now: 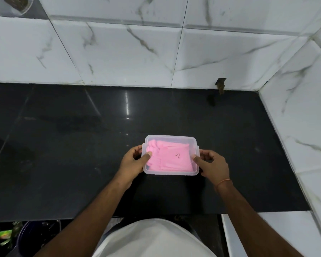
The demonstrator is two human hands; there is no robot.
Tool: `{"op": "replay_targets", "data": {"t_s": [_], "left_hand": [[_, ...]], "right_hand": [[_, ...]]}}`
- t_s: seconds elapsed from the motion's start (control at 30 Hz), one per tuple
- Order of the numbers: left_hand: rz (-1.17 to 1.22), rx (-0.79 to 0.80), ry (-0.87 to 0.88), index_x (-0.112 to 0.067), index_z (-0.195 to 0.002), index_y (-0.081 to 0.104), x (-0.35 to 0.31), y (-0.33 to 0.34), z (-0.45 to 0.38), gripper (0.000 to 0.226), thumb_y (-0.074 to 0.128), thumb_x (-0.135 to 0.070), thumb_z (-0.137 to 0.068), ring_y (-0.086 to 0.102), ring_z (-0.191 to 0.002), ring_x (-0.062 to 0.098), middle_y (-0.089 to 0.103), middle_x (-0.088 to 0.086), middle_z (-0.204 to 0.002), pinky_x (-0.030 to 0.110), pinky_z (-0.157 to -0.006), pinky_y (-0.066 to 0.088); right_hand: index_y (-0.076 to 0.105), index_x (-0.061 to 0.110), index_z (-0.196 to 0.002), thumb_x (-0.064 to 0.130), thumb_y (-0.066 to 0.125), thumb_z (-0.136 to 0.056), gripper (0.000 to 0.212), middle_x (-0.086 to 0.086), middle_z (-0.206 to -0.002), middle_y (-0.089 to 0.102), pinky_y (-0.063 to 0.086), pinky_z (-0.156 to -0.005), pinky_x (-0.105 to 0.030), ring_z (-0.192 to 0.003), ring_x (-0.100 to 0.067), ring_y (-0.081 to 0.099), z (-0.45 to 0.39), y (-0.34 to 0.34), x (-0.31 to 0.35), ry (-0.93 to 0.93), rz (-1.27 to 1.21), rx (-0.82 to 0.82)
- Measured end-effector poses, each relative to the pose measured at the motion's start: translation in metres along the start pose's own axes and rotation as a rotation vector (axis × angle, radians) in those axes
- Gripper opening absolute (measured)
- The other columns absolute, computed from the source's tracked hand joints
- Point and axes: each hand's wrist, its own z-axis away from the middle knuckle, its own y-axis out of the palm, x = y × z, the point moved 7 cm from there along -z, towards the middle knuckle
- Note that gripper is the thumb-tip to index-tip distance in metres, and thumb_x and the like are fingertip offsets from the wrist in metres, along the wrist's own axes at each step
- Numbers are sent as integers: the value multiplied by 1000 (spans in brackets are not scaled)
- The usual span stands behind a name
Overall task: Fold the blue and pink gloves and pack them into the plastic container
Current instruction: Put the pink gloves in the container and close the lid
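glossy black counter (63,145) | left hand (132,165), right hand (212,165) clasp lidded translucent rectangular container (176,140) | folded pink gloves (170,158)

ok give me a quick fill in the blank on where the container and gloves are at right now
1. The folded gloves visible through the plastic container are ____ in colour.
2. The container rests on a ____ countertop.
3. The left hand and right hand grip the container at its two ____ ends.
4. A thin orange band sits on the ____ wrist.

Missing words: pink; black; short; right
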Motion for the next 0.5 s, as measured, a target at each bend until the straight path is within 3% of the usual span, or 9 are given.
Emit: {"op": "replay_targets", "data": {"t_s": [0.1, 0.2, 0.27, 0.4, 0.5], "left_hand": [[23, 76, -107, -22, -141, 67, 0, 1, -1, 44, 80, -29, -100, 79, -116, 18, 78, -2, -131, 38, -87, 69], [41, 111, -162, -18, -141, 67, 0, 0, -3, 47, 81, -30, -99, 78, -116, 21, 81, 2, -128, 46, -102, 64], [44, 112, -167, -16, -137, 70, 0, -2, -3, 44, 83, -29, -97, 79, -112, 21, 82, 4, -125, 45, -103, 64], [41, 83, -135, -16, -130, 75, -2, -3, -3, 39, 86, -27, -94, 80, -112, 22, 84, 3, -119, 46, -102, 65], [30, 40, -65, -21, -124, 77, -4, -3, 0, 30, 86, -23, -95, 83, -103, 18, 86, -3, -109, 35, -81, 70]], "right_hand": [[74, 33, -112, 40, 87, -84, 31, 8, -114, 74, 65, -69, -44, -107, -21, 71, -1, 4, -7, 105, -91, 74], [60, 24, -142, 44, 88, -83, 68, 3, -133, 68, 60, -90, -56, -121, -26, 65, -2, 9, -18, 260, -197, 175], [52, 20, -149, 48, 88, -82, 81, -1, -136, 68, 54, -100, -62, -122, -27, 66, 0, 12, -23, 347, -234, 258], [61, 17, -140, 48, 86, -84, 70, -4, -128, 73, 50, -107, -64, -117, -28, 70, 2, 13, -18, 374, -235, 314], [68, 17, -129, 43, 82, -89, 50, -3, -123, 75, 51, -107, -64, -113, -27, 71, 4, 14, -12, 359, -241, 304]]}}
